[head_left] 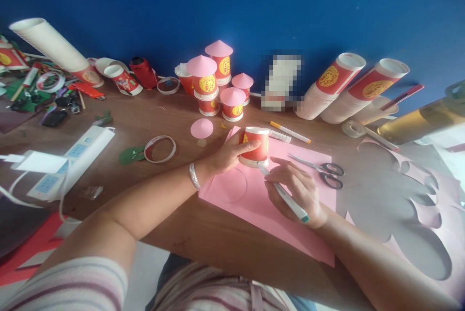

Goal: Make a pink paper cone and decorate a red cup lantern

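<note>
My left hand [232, 150] is wrapped round a red paper cup [256, 145] with a white rim, holding it over pink paper [294, 194]. In my right hand [292, 187] is a white marker [290, 202] with a green end; its tip is at the cup's lower rim. A circle outline shows on the pink paper, below the cup. Scissors [327, 173] lie with spread handles on the paper's right part. A yellow-and-white marker [290, 132] and a white tube [279, 135] lie behind the cup.
Cups with pink cone tops [202, 67] stand at the back, near a loose pink cone [202, 128]. Tall cup stacks [336, 78] lean against the blue wall. A power strip [72, 161] and cluttered tools lie left; pink paper scraps [445, 224] and a bottle [428, 113] are right.
</note>
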A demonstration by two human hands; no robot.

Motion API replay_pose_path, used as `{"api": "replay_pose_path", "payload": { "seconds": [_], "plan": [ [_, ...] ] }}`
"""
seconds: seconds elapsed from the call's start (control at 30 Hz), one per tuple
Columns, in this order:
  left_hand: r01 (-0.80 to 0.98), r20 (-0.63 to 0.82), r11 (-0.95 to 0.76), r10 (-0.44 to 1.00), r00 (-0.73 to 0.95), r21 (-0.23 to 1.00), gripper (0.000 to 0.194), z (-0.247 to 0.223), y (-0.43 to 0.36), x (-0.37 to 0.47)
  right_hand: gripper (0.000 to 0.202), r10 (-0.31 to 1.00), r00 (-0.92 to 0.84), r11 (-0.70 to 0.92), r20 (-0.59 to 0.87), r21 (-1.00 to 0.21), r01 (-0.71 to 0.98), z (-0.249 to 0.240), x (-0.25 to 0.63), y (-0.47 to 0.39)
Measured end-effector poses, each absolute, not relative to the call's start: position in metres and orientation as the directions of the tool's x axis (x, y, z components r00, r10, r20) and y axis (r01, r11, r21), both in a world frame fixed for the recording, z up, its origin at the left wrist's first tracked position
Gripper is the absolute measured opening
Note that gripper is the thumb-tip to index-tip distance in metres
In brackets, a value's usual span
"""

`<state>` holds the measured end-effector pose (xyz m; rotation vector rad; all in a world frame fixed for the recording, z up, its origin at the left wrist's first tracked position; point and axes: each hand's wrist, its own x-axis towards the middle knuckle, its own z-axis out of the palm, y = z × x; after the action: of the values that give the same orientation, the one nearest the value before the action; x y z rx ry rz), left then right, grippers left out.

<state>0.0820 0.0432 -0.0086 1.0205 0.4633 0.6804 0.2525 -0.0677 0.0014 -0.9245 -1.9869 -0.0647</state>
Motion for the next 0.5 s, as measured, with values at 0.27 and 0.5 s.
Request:
{"api": "replay_pose_path", "payload": {
  "seconds": [0.27, 0.5],
  "plan": [
    [-0.375, 0.006, 0.395, 0.683, 0.731, 0.839, 0.035, -0.016, 0.046, 0.085, 0.027, 0.578, -0.315, 0.746, 0.753, -0.331, 0.579, 0.0, 0.251, -0.068],
    [-0.359, 0.029, 0.357, 0.674, 0.738, 0.862, 0.035, -0.02, 0.046, 0.084, 0.025, 0.573, -0.354, 0.773, 0.739, -0.344, 0.534, 0.002, 0.249, -0.069]
  ]
}}
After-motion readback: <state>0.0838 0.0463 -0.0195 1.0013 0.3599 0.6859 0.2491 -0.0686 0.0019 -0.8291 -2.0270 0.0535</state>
